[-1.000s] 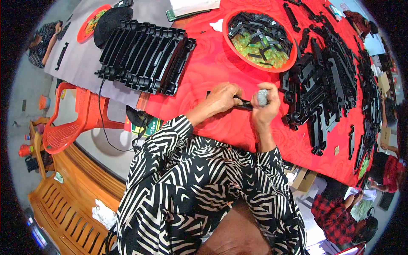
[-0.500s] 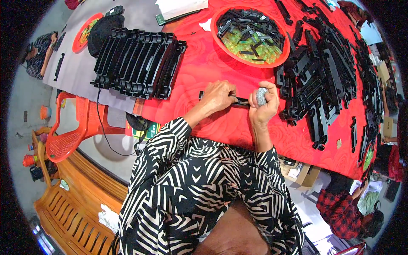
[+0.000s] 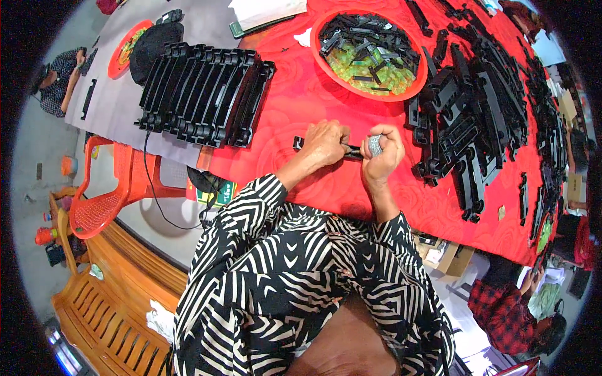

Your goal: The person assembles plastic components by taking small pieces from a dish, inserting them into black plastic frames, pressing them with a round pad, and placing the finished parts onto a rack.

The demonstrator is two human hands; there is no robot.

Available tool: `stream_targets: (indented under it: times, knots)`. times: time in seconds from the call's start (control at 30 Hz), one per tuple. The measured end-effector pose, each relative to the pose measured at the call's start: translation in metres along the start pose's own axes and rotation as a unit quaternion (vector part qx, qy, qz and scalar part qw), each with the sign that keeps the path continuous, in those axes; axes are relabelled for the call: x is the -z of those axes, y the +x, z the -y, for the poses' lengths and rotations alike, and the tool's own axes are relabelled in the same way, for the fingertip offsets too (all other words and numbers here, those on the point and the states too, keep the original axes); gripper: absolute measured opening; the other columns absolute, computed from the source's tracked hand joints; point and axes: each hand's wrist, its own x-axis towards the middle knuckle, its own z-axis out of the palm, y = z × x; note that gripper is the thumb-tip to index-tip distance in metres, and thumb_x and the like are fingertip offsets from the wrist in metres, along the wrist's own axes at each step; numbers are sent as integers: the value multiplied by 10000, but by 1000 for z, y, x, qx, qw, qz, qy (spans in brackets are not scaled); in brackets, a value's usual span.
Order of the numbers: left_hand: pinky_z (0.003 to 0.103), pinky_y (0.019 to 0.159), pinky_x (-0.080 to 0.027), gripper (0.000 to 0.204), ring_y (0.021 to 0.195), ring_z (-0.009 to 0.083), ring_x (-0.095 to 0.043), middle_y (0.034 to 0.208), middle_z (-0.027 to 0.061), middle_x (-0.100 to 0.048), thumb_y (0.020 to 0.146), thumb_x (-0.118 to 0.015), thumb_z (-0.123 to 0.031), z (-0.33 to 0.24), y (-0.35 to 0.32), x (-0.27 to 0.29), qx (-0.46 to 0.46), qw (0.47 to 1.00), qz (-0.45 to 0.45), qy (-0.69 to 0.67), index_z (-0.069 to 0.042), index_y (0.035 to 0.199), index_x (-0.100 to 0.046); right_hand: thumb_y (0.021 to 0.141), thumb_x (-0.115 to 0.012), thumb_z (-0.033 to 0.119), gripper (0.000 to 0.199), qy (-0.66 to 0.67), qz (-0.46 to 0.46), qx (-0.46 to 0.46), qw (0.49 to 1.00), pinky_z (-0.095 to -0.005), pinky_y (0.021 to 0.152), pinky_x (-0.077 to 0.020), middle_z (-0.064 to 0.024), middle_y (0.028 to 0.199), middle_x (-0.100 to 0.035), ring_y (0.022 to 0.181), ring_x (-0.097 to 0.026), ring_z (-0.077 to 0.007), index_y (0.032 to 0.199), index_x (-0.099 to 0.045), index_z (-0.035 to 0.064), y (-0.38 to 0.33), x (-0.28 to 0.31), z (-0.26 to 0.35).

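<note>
My left hand (image 3: pixel 325 143) is closed on a long black plastic part (image 3: pixel 298 143), pressing it down on the red tablecloth (image 3: pixel 288 178). One end of the part sticks out on the left of that hand. In my right hand (image 3: pixel 384 161) is a tool with a silver-grey wrapped handle (image 3: pixel 375 145). The fist wraps round this handle, close to the right end of the part. Fingers hide the tool's working end, so its kind cannot be made out.
A red basin (image 3: pixel 382 96) of black and yellow-green pieces stands beyond my hands. Stacked black plastic parts (image 3: pixel 200 94) sit at left, a loose pile (image 3: pixel 464 113) at right. A red chair (image 3: pixel 100 210) and wooden bench (image 3: pixel 119 313) are at lower left; a person in checks (image 3: pixel 501 316) at lower right.
My right hand has shifted a little to the left with the tool, closer to my left hand. The left hand stays on the black plastic part, almost unmoved.
</note>
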Motion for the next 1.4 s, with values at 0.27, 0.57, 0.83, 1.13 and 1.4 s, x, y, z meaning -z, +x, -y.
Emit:
stream_targets:
  times: [0.27,0.57,0.83,1.13,1.4]
  knots:
    - [433,666,-446,170,763,309,-569,715,114,-581,663,-698,-192,25,-4,-22,-170,981,-94,-3,-63,700,-593,822,-415,97,154,-32,-12,0,999,-247,365,-302,-43,594,-457,398,-379,-100,832,-528,-7,-2,7,-3]
    - [422,682,-453,146,808,297,-532,817,109,-518,706,-614,-141,14,-36,-3,-195,946,-199,167,-59,810,-552,843,-428,61,110,27,-25,61,997,-232,349,-277,-33,571,-413,371,-322,-82,844,-511,-12,0,2,21]
    - [501,842,-439,175,967,355,-534,957,176,-551,772,-516,-124,8,-47,6,-158,966,-109,171,-15,893,-581,886,-401,70,120,10,-39,50,998,-226,336,-232,-23,554,-387,352,-283,-75,867,-491,-7,-4,3,34]
    - [410,640,-436,121,715,293,-546,731,107,-531,665,-636,-94,7,-92,89,-55,922,-300,239,-72,710,-525,891,-428,69,106,18,-29,36,999,-225,334,-232,-11,521,-373,356,-265,-67,877,-504,-3,-9,2,32]
    - [442,621,-468,87,713,331,-593,729,150,-584,719,-634,-122,82,-95,188,134,833,-427,324,-51,711,-584,881,-429,58,107,-20,-55,-12,998,-217,336,-238,6,516,-368,364,-280,-61,851,-517,4,-14,-6,29]
